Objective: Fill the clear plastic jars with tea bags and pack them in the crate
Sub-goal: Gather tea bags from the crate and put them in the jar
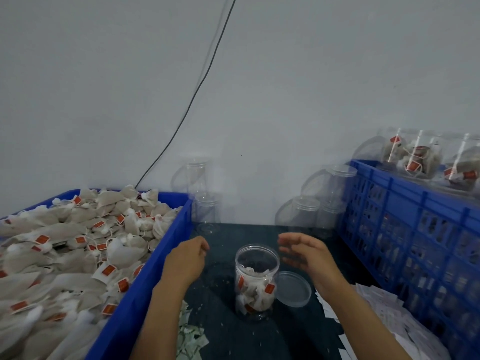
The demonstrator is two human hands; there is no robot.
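Jar (255, 280), part filled with tea bags (255, 287), is standing on the table (259, 339) between our hands; we are holding left grip (187, 258) loosely curled, right grip (302, 252) open, both empty.

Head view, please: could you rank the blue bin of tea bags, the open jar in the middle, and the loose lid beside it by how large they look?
1. blue bin of tea bags, by far the largest, though it is also nearest the camera.
2. open jar.
3. loose lid, smallest, but about as wide as the jar.

Left hand (187, 258): fingers loosely curled, holding nothing. Right hand (302, 252): fingers extended, relaxed, palm facing the left hand.
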